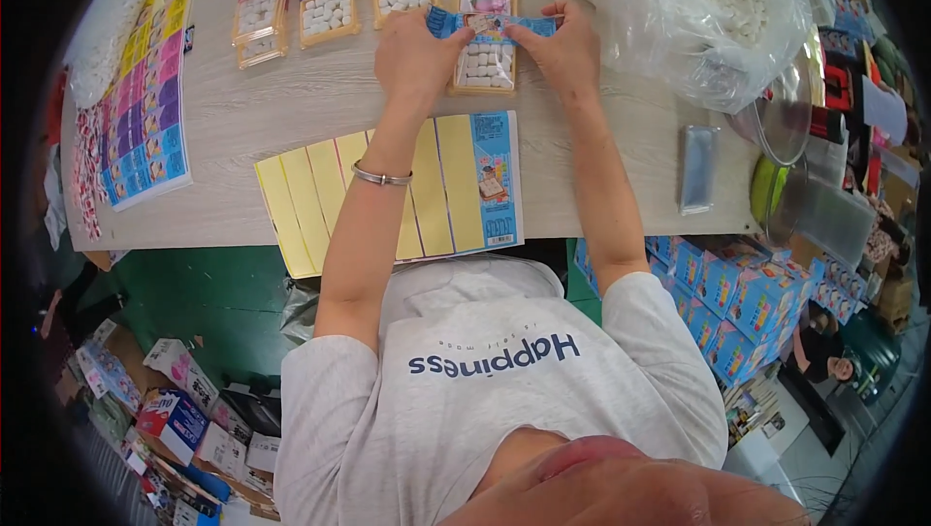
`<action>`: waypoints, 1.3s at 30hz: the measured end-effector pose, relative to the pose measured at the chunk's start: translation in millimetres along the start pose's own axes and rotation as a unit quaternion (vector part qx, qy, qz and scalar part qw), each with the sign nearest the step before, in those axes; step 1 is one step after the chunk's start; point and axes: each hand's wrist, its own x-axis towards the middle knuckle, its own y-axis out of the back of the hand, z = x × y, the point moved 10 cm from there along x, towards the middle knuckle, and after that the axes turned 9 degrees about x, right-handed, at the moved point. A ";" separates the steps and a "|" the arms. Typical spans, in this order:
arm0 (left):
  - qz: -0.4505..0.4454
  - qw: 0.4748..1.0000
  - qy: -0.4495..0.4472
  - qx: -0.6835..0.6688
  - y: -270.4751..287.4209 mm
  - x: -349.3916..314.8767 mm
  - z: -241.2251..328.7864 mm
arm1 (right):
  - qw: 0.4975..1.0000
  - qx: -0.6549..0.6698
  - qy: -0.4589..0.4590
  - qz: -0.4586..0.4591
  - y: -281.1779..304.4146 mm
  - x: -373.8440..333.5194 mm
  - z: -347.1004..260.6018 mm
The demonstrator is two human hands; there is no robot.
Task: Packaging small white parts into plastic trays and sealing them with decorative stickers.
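A blue printed label strip (531,28) is stretched across a clear box of small white pieces (484,67) on the far part of the table. My left hand (417,53) pinches the strip's left part, thumb near the middle. Its other end is gripped by my right hand (565,47), with the thumb pressing toward the box. Whether the strip is stuck down along its whole length cannot be seen. Closer to me lies a label sheet (330,177), mostly bare yellow backing, with one blue label (497,177) at its right edge.
Three filled boxes (328,2) with pink or purple labels stand left of my hands. Colourful label sheets (155,109) lie at the far left. A large clear bag of white pieces (718,12) occupies the back right, near a small clear case (697,169). Blue cartons (737,293) are stacked below the table.
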 end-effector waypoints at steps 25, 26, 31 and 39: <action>-0.272 0.727 0.034 -0.630 -28.8 -66.5 8.4 | 0.834 0.513 -0.146 -0.139 4.7 -46.4 18.0; -0.282 0.683 0.029 -0.673 -25.2 -79.9 12.9 | 0.768 0.596 -0.144 -0.187 0.4 -57.6 4.4; -0.329 0.608 0.011 -0.722 -15.1 -127.4 31.2 | 0.633 0.706 -0.194 -0.253 -4.2 -104.1 -48.2; -0.349 0.652 -0.001 -0.673 -7.3 -154.4 19.1 | 0.810 0.537 -0.045 -0.230 55.1 -142.2 -70.0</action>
